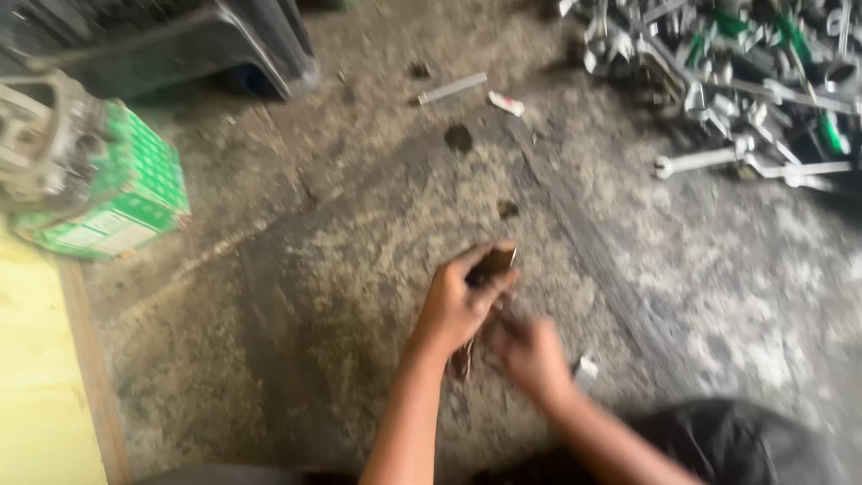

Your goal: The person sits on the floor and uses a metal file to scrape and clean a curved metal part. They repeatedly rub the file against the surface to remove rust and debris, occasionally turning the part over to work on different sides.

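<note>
Knee: dark trouser fabric [718, 445] at the very bottom, right where the person crouches over the concrete floor [341, 296].
Right hand: the right hand [532, 355] is low and blurry, fingers curled in around the bottom end of a small dark flat piece [489, 268]; can't tell how tight that hold is.
Left hand: the left hand [458, 301] is wrapped over the top of that same piece, thumb and fingers pinched shut on it.
The piece itself: brownish, thin, held just above the floor, roughly mid-floor, bit toward the near edge.
White scrap: a tiny pale bit [585, 368] on the floor just beside the right wrist.
Left side: yellow board [36, 377] along the floor's left edge, with a green printed box [135, 193] behind it and a grey metal part [40, 144] sitting on top.
Far right corner: a heap of wrenches [745, 90], all silver with green bits mixed in.
Far middle: short pale stick [452, 87] and a small white tube [505, 103] lying near each other.
Far left corner: dark plastic crate [180, 45].
</note>
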